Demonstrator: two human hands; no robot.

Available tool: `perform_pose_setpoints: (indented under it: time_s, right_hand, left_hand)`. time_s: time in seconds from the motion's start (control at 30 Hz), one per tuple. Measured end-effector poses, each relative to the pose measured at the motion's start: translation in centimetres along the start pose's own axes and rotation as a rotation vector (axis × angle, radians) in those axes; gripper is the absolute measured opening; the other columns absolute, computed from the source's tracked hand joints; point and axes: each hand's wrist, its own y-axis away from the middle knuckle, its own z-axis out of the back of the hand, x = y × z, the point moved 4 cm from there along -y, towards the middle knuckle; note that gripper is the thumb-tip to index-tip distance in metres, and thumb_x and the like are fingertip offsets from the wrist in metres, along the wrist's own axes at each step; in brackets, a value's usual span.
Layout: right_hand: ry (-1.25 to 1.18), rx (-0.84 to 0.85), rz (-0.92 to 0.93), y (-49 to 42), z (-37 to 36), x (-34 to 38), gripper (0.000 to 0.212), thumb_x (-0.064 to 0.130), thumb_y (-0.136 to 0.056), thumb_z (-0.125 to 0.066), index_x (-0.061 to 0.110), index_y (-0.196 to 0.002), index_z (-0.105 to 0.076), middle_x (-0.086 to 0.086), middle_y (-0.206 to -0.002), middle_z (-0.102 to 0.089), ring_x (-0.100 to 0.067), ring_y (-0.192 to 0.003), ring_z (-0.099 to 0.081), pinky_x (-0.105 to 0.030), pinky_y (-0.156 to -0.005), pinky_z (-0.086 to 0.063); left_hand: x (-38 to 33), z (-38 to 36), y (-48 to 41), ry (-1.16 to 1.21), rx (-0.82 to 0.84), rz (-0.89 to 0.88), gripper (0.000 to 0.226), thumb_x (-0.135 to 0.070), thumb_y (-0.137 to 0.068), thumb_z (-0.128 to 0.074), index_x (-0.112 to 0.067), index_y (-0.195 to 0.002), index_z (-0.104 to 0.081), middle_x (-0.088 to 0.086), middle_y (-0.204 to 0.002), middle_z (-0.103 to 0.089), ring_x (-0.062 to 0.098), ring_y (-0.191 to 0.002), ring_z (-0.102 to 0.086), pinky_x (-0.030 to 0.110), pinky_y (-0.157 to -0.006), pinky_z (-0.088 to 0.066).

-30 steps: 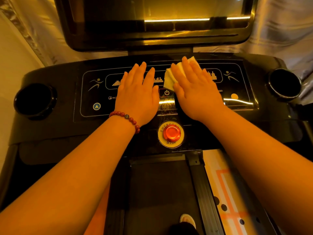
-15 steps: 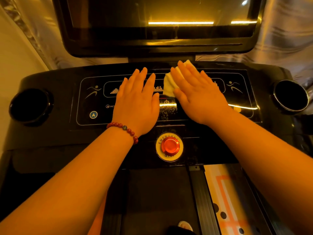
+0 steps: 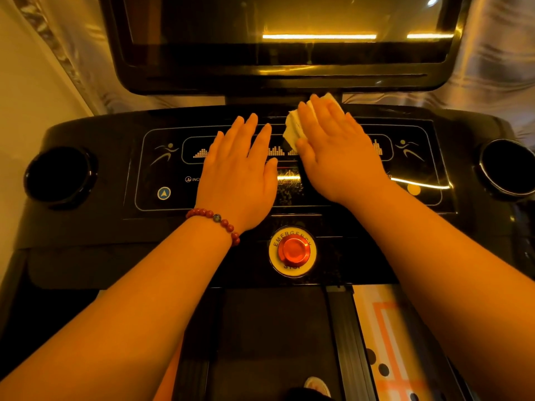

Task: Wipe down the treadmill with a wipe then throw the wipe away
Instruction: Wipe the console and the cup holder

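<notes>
The black treadmill console (image 3: 115,227) fills the middle of the view, with a glossy control panel. My right hand (image 3: 338,151) lies flat with straight fingers on a folded white wipe (image 3: 292,128), pressing it onto the upper middle of the panel near the screen's base. Most of the wipe is hidden under the fingers. My left hand (image 3: 240,172), with a red bead bracelet at the wrist, rests flat and open on the panel just left of the wipe hand, holding nothing.
A large dark screen (image 3: 289,39) rises right behind the panel. A red emergency stop button (image 3: 293,250) sits below the hands. Round cup holders lie at the left (image 3: 59,176) and right (image 3: 508,169) ends. The belt (image 3: 272,337) runs below, a shoe tip (image 3: 317,384) on it.
My right hand has slid the wipe a little farther up the panel toward the screen's base. The view has tilted slightly. The left hand stays in place.
</notes>
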Motion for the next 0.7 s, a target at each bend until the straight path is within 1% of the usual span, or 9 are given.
perform_pose_setpoints:
  time_s: [0.13,0.2,0.27,0.33,0.43,0.5,0.63,0.7]
  right_hand:
    - [0.001,0.042,0.103,0.0,-0.1,0.3,0.055,0.038,-0.104,-0.023,0.021,-0.155,-0.008,-0.004,-0.163,-0.004,-0.022,-0.149,0.0,-0.037,-0.118,-0.003]
    - [0.0,0.051,0.076,-0.1,0.1,-0.9,0.056,0.038,-0.105,-0.023,0.021,-0.155,-0.007,-0.003,-0.163,-0.003,-0.021,-0.149,0.001,-0.037,-0.118,-0.003]
    - [-0.002,0.034,0.003,0.1,0.3,-1.7,0.057,0.037,-0.104,-0.024,0.019,-0.155,-0.007,-0.005,-0.163,-0.004,-0.022,-0.149,0.0,-0.039,-0.119,-0.005]
    - [0.0,0.03,-0.011,0.5,0.1,-1.1,0.057,0.037,-0.104,-0.024,0.018,-0.155,-0.007,-0.006,-0.163,-0.003,-0.024,-0.149,0.0,-0.039,-0.119,-0.005]
    - [0.002,0.068,0.094,1.1,-0.3,0.2,0.057,0.039,-0.104,-0.021,0.021,-0.155,-0.004,-0.003,-0.163,0.0,-0.021,-0.149,0.004,-0.036,-0.118,0.0]
    - [-0.01,0.065,0.116,1.2,-0.1,-0.1,0.057,0.04,-0.104,-0.022,0.022,-0.155,-0.005,-0.002,-0.163,0.0,-0.02,-0.149,0.003,-0.036,-0.117,0.0]
    - [-0.035,0.018,-0.046,1.2,0.2,-2.4,0.057,0.037,-0.104,-0.025,0.018,-0.155,-0.008,-0.006,-0.163,-0.003,-0.023,-0.149,0.0,-0.04,-0.119,-0.006]
    - [-0.028,0.003,-0.071,1.4,0.2,-2.1,0.057,0.036,-0.104,-0.025,0.016,-0.155,-0.008,-0.007,-0.163,-0.004,-0.024,-0.149,0.0,-0.04,-0.119,-0.006]
  left_hand:
    - [0.1,0.0,0.0,0.005,0.002,-0.002,0.055,-0.034,-0.103,-0.029,-0.017,-0.153,-0.017,0.005,-0.162,-0.009,0.019,-0.149,-0.002,0.036,-0.119,0.0]
    - [0.1,0.0,0.0,0.012,-0.001,-0.002,0.054,-0.034,-0.103,-0.03,-0.017,-0.153,-0.018,0.005,-0.162,-0.01,0.02,-0.149,-0.003,0.035,-0.119,0.001]
    - [0.0,0.0,0.0,0.013,0.002,0.0,0.054,-0.034,-0.103,-0.031,-0.017,-0.153,-0.018,0.005,-0.162,-0.01,0.02,-0.149,-0.003,0.036,-0.119,0.0]
    - [-0.1,0.0,0.0,0.005,0.002,0.002,0.055,-0.035,-0.103,-0.031,-0.018,-0.153,-0.018,0.005,-0.162,-0.009,0.02,-0.149,-0.003,0.036,-0.119,0.0]
    - [-0.2,0.0,0.0,-0.009,0.008,-0.001,0.056,-0.036,-0.103,-0.03,-0.018,-0.153,-0.016,0.005,-0.162,-0.008,0.02,-0.149,-0.002,0.035,-0.118,0.002]
    - [-0.1,0.1,0.1,-0.014,0.026,-0.003,0.057,-0.038,-0.102,-0.029,-0.018,-0.154,-0.014,0.004,-0.162,-0.006,0.019,-0.149,0.0,0.035,-0.118,0.003]
    - [-0.3,0.2,0.2,-0.012,0.031,-0.01,0.056,-0.037,-0.103,-0.029,-0.017,-0.154,-0.015,0.005,-0.162,-0.006,0.02,-0.149,0.0,0.036,-0.119,0.002]
    - [-0.3,0.2,0.2,-0.023,0.034,0.002,0.057,-0.037,-0.102,-0.028,-0.017,-0.154,-0.014,0.004,-0.162,-0.006,0.019,-0.149,0.0,0.036,-0.119,0.002]
